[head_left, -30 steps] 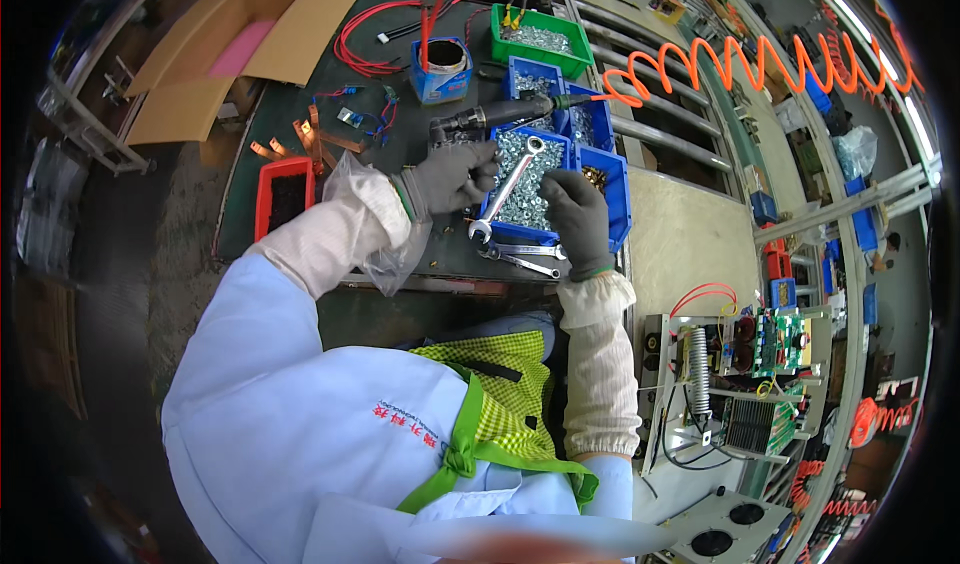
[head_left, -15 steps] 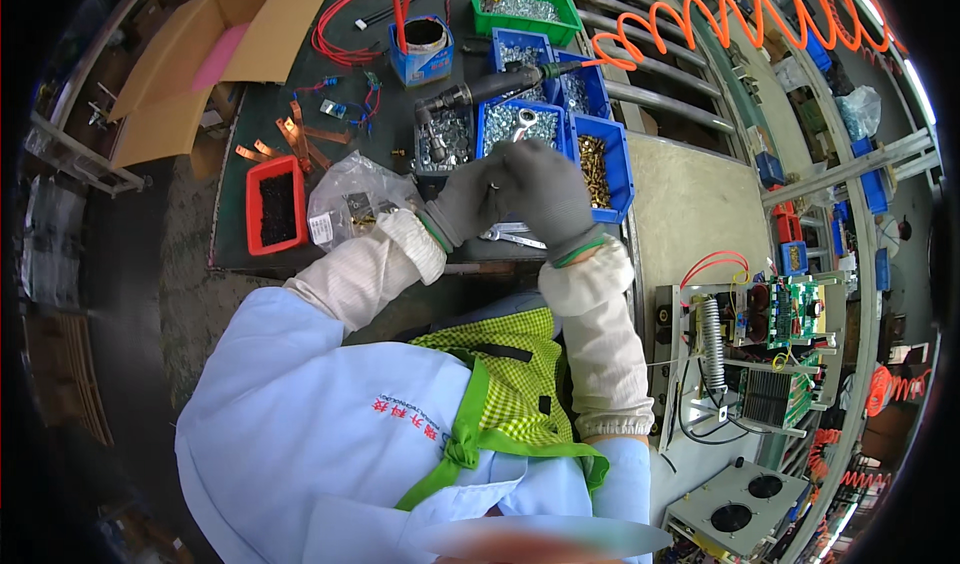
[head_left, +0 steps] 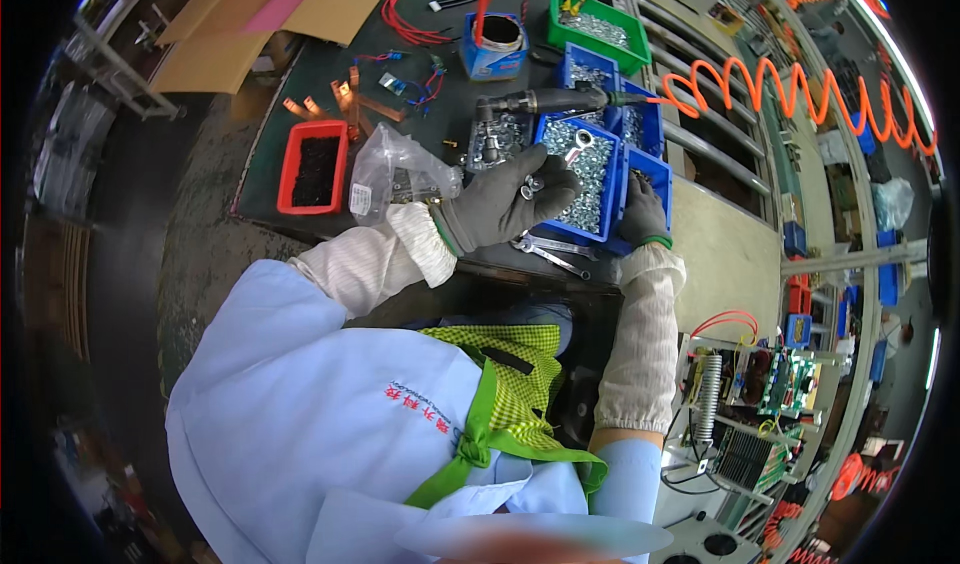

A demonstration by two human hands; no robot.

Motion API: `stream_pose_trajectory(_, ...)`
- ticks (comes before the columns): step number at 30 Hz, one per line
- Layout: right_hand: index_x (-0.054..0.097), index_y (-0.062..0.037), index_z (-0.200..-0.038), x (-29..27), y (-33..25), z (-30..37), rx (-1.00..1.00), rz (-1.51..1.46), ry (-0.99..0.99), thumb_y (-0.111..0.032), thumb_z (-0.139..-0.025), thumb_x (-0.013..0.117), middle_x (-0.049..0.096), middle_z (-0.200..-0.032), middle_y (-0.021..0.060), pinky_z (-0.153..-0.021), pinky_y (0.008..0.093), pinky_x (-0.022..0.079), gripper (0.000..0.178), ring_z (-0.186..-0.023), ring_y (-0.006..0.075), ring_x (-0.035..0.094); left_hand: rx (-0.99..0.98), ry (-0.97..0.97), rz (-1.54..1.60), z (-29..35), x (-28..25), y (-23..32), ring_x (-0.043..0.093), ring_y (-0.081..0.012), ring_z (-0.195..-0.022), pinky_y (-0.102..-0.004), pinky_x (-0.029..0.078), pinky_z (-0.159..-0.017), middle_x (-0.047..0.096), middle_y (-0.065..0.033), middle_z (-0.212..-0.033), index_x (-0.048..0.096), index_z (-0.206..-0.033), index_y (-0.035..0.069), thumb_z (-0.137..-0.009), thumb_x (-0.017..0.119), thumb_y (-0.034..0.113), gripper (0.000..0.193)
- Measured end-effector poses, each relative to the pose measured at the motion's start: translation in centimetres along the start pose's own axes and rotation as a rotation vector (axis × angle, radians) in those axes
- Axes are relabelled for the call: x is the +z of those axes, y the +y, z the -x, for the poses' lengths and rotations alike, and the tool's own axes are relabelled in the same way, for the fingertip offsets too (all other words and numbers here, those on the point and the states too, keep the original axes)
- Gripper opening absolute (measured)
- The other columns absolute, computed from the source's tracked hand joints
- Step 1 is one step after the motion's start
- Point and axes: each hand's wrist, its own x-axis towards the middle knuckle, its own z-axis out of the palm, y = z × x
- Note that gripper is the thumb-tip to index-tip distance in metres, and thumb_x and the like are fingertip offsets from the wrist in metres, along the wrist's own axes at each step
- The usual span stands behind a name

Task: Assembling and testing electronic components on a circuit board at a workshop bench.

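Observation:
My left hand [head_left: 492, 204], in a grey glove, is closed around a few small silver fasteners [head_left: 531, 186] that show between thumb and fingers; they look like nuts or washers. It is held just left of a blue bin [head_left: 608, 226] of silver hardware, on which a combination wrench [head_left: 578, 144] rests. My right hand [head_left: 642, 214], also gloved, reaches into the blue bin [head_left: 664, 179] on the right. Its fingertips are down in that bin, and what they touch is hidden. Below the bins, open-end wrenches [head_left: 550, 252] lie near the table edge.
A pneumatic ratchet [head_left: 545, 101] with a coiled orange hose [head_left: 790, 84] lies across the bins. Further left are a clear plastic bag [head_left: 385, 169], a red tray [head_left: 290, 169], copper bars [head_left: 350, 104] and a blue can [head_left: 495, 62]. A green bin [head_left: 640, 52] stands behind.
My hands were together over the bins and have parted. The right hand has moved right into the end bin; the left stays with small fasteners showing in it. The whole view has shifted.

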Motion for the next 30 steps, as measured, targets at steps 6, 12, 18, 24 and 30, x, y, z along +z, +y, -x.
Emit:
stream_pose_trajectory(6, 0.049, -0.0158, -0.126, -0.9, -0.5, 1.2, 0.084, -0.191, -0.019, -0.004, -0.074, 0.058, 0.052, -0.122, 0.0211, -0.084, 0.0467, 0.049, 0.054, -0.102, 0.0415, 0.058, -0.316, 0.101, -0.007, 2.7, 0.3, 0.6, 0.054, -0.0092, -0.069, -0.0155, 0.048, -0.051, 0.056, -0.0066, -0.087, 0.055, -0.106, 0.000, -0.100, 0.044, 0.022, 0.025)
stream_pose_trajectory(12, 0.058, -0.0083, -0.115, 0.1, -0.5, 1.2, 0.050, -0.232, 0.081, -0.007, -0.076, 0.060, 0.059, -0.110, 0.0232, -0.085, 0.0449, 0.048, 0.039, -0.101, 0.0425, 0.058, 0.108, 0.188, -0.390, 6.5, 3.4, 7.0, 0.038, -0.0047, -0.058, -0.0142, 0.029, -0.046, 0.046, 0.0014, -0.075, 0.055, -0.120, 0.004, -0.097, 0.049, 0.019, 0.029)
stream_pose_trajectory(18, 0.062, -0.0089, -0.099, -0.5, -0.2, 2.4, 0.113, -0.283, 0.317, -0.010, -0.077, 0.060, 0.060, -0.099, 0.0193, -0.076, 0.0461, 0.049, 0.021, -0.089, 0.0418, 0.059, 0.641, 0.385, -1.770, 7.1, -3.4, 21.8, 0.056, -0.0115, -0.066, -0.0264, 0.045, -0.059, 0.061, -0.0056, -0.076, 0.062, -0.108, 0.002, -0.090, 0.056, 0.024, 0.029)
stream_pose_trajectory(24, 0.060, -0.0045, -0.099, -2.3, -0.6, 2.9, 0.399, -1.049, 0.351, -0.014, -0.084, 0.060, 0.057, -0.083, 0.0061, -0.057, 0.0293, 0.045, 0.019, -0.070, 0.0172, 0.055, 0.111, 0.433, -2.787, 3.4, -11.8, 23.1, 0.066, -0.0318, -0.087, -0.0421, 0.052, -0.074, 0.068, -0.0172, -0.092, 0.067, -0.094, 0.000, -0.083, 0.060, 0.029, 0.031)
stream_pose_trajectory(30, 0.051, -0.0011, -0.123, -3.1, -0.6, 5.5, 0.295, -1.691, 0.296, -0.013, -0.096, 0.045, 0.051, -0.092, 0.0024, -0.053, 0.0190, 0.037, 0.029, -0.066, 0.0063, 0.043, -0.076, 0.478, -2.806, 1.2, -10.4, 21.4, 0.065, -0.0363, -0.089, -0.0453, 0.051, -0.077, 0.067, -0.0180, -0.092, 0.069, -0.089, 0.005, -0.084, 0.057, 0.036, 0.034)
